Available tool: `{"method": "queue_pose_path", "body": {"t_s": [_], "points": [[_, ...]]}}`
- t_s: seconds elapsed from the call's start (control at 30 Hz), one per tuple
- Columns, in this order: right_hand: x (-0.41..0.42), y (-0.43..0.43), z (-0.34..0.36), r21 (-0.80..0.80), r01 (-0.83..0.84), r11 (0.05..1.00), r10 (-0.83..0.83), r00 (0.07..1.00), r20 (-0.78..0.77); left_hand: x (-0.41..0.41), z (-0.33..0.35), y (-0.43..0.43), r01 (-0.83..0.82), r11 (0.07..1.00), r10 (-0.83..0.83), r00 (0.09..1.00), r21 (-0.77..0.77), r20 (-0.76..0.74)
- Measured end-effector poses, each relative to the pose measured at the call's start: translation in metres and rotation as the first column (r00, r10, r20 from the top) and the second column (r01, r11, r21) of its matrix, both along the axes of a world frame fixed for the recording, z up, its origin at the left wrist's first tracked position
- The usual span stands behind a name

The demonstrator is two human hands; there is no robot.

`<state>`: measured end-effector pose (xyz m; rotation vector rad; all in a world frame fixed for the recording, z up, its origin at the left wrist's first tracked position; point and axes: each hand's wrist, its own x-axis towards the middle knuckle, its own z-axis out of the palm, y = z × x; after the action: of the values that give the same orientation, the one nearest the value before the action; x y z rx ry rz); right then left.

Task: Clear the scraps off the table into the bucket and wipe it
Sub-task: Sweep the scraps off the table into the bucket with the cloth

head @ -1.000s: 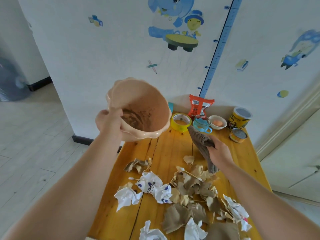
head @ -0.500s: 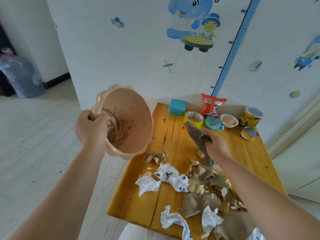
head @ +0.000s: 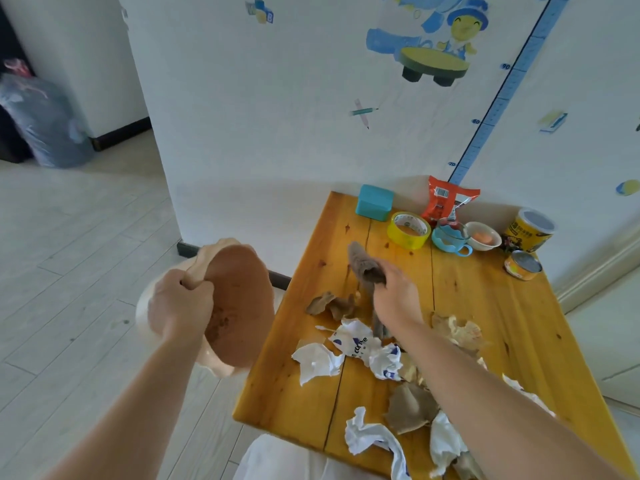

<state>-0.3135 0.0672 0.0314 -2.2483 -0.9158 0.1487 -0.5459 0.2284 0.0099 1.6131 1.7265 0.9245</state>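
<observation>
I see left hand [head: 180, 306], fingers curled on the bucket [head: 239, 306] rim, beside the bench [head: 301, 393]. Right hand [head: 394, 296] fingers clench the cloth [head: 363, 268] above scraps [head: 356, 344]; bench contact unclear.

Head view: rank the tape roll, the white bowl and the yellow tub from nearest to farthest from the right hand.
1. Tape roll, just beyond the right hand, at the left of the back row.
2. White bowl, farther right in the same row.
3. Yellow tub, by the far right corner.

peach bucket [head: 239, 306], grey-brown cloth [head: 363, 268], yellow-orange table [head: 301, 393], white and brown scraps [head: 356, 344], teal box [head: 374, 202]
</observation>
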Motion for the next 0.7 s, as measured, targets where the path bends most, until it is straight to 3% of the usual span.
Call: {"method": "queue_pose_path", "body": {"t_s": [0.13,0.23,0.7], "points": [[-0.026,0.015,-0.023,0.002,0.118,0.993,-0.115,0.973,-0.202,0.010,-0.016,0.000,0.083,0.994,-0.085,0.996,-0.070,-0.025],[-0.041,0.022,-0.032,0.050,0.171,0.984,-0.149,0.944,-0.295,0.017,-0.023,0.000,0.134,0.983,-0.131,0.991,-0.124,0.036],[-0.076,0.070,-0.035,0.128,0.072,0.989,-0.024,0.939,-0.343,0.029,-0.043,-0.006,0.177,0.965,-0.168,0.984,-0.192,0.060]]}}
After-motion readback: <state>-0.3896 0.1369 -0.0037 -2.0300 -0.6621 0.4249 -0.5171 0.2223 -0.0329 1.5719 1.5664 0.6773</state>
